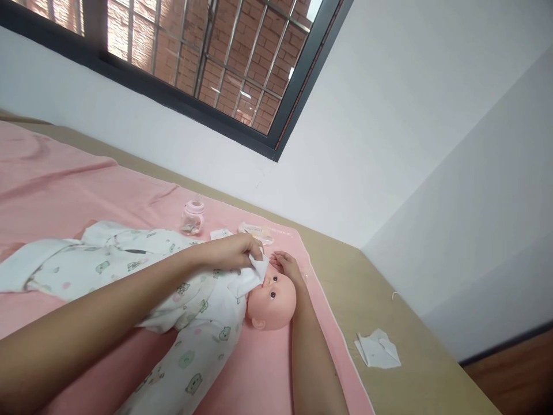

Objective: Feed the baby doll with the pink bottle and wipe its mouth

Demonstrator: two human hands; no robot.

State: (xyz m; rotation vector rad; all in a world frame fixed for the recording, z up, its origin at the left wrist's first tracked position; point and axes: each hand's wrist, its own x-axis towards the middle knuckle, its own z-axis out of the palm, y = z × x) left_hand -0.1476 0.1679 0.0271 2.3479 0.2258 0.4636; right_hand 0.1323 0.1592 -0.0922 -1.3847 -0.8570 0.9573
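Note:
A baby doll point(271, 311) lies on its back, its head toward the right, in a white romper point(185, 351) printed with small bears. My left hand point(235, 251) reaches across its chest and pinches a white cloth point(254, 275) at the doll's chin and mouth. Part of the cloth is hidden under that hand. My right hand point(287, 266) rests against the far side of the doll's head. Its fingers are stretched out, slightly curved, and hold nothing.
A small baby bottle point(192, 218) with a pink collar stands beyond the doll. Near it lies a clear plastic packet point(257, 233). The pink blanket point(56, 173) covers much of the tan surface point(341, 282). A folded white tissue point(378, 349) lies at the right, and a wall runs behind.

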